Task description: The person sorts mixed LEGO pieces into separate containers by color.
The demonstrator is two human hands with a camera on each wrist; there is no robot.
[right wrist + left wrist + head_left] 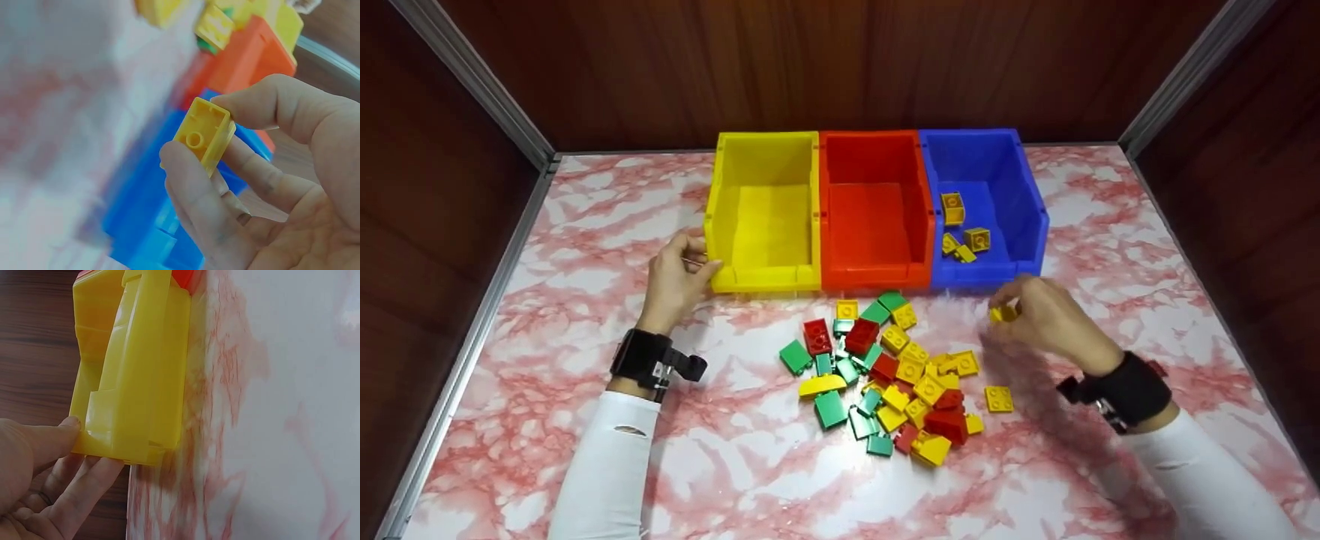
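My left hand grips the front left corner of the yellow bin; in the left wrist view the thumb lies on its front wall and the fingers are under the side. A yellow toy brick is pinched between the thumb and fingers of my right hand, its hollow underside showing in the right wrist view. That hand is just in front of the blue bin, which has several yellow bricks inside. Left of it on the table lies a pile of yellow, red and green bricks.
Between the yellow and blue bins stands the red bin, all three side by side. A single yellow brick lies right of the pile. Dark wooden panels enclose the marbled table at the back and sides.
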